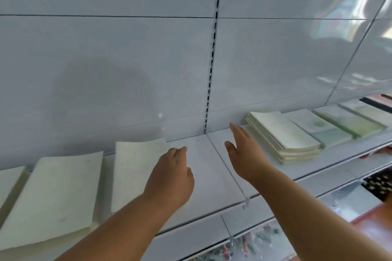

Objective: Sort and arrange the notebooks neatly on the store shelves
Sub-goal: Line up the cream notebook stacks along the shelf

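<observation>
- Lying at far left on the white shelf point(197, 167): a pale cream notebook point(9, 182), cut off by the frame edge.
- Lying just beside it: a larger cream notebook stack point(57, 195), slanted, front edge nearing the shelf lip.
- Lying next, toward the back panel: a third cream notebook point(135, 167), its near right corner hidden under the left forearm.
- Hovering over that notebook's right edge: left hand point(169, 178), back up, fingers curled loosely, grip released and grasping nothing; contact with the cover cannot be told.
- Running front to back between the hands: a thin wire divider point(229, 171), just under the right wrist.
- Reaching over bare shelf right of the divider: right hand point(244, 150), fingers straight and together, thumb apart, grip released, apart from the stack to its right.
- Resting near the right hand: a stack of cream notebooks point(284, 135), edges roughly aligned.
- Lying beyond it in a row toward the right: green-covered notebooks point(318, 127), flat, side by side.
- Showing below at right: a lower shelf with small blurred packaged goods point(246, 243), kind not readable.
</observation>
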